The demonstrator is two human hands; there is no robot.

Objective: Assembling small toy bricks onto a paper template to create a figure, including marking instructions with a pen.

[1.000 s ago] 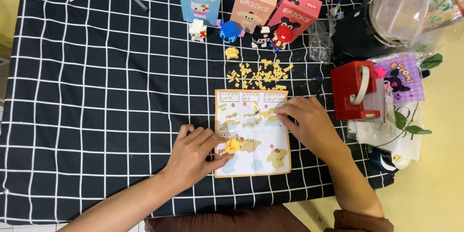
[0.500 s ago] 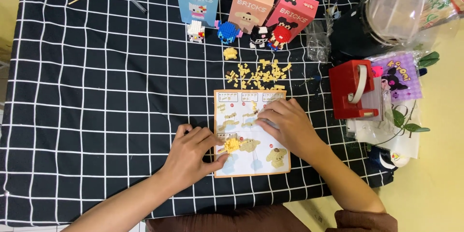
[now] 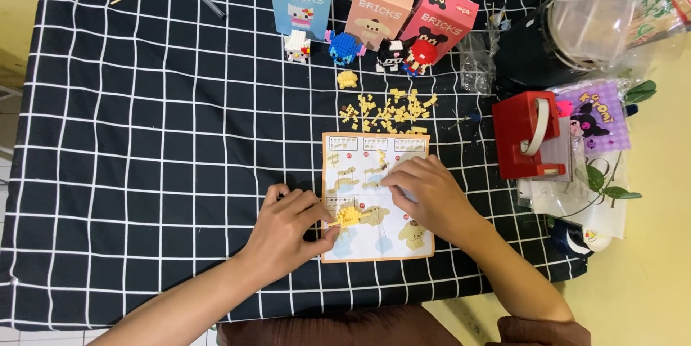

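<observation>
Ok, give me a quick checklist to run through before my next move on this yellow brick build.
1. Partial yellow build held: ok, left hand pinches it at the fingertips.
2. Instruction sheet flat and readable: ok, though the right hand covers its middle.
3. Loose yellow bricks in reach: ok, piled just above the sheet.
4. Brick in right hand: cannot tell, fingertips hide it.
5. Finished figures out of the way: ok, by the boxes.

Loose bricks (image 3: pixel 389 110) lie behind the instruction sheet (image 3: pixel 376 198), boxes (image 3: pixel 374 4) beyond.
</observation>
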